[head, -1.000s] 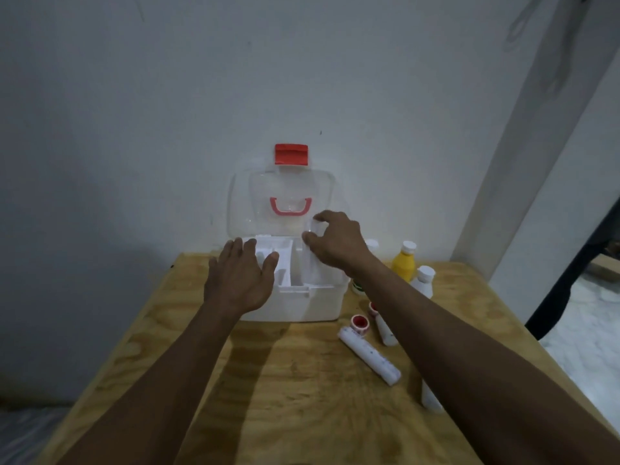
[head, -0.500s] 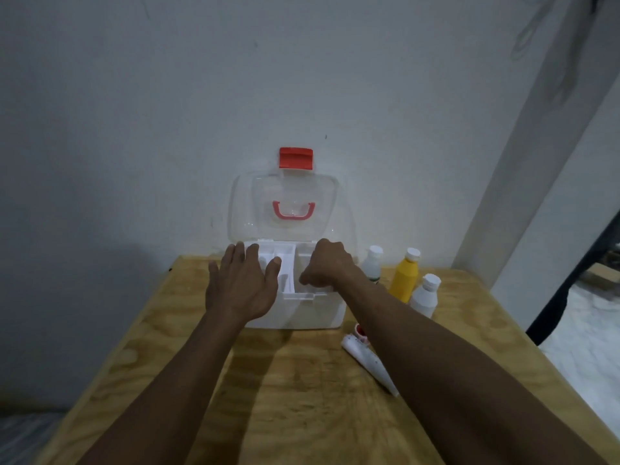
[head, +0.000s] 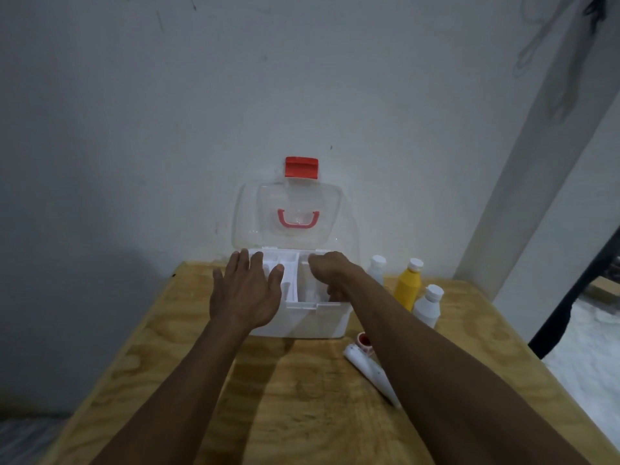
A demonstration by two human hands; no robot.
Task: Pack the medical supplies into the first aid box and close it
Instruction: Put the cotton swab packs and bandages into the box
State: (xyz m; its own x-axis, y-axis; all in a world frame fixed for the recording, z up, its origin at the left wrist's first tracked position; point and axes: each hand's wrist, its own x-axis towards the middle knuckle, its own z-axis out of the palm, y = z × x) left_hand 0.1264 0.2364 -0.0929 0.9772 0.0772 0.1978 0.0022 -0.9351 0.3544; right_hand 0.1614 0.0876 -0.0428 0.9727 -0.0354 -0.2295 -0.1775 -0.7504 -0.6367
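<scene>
Head view: on the counter (head: 302,397) nearest, a white tube (head: 369,369) lies unpacked; beyond, the left hand (head: 246,293) spreads flat over the first aid box (head: 302,322), the right hand (head: 330,273) curls inside it, grasp unclear; bottles (head: 407,290) wait; lid (head: 292,216) open.

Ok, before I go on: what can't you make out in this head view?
- Right hand: fingers curl down into the first aid box; whether they hold anything is hidden by the hand itself.
- Left compartments of the box: covered by the left hand.
- White tube and red-capped item: partly behind the right forearm.
- Bottle labels: too small and dim to read.
</scene>
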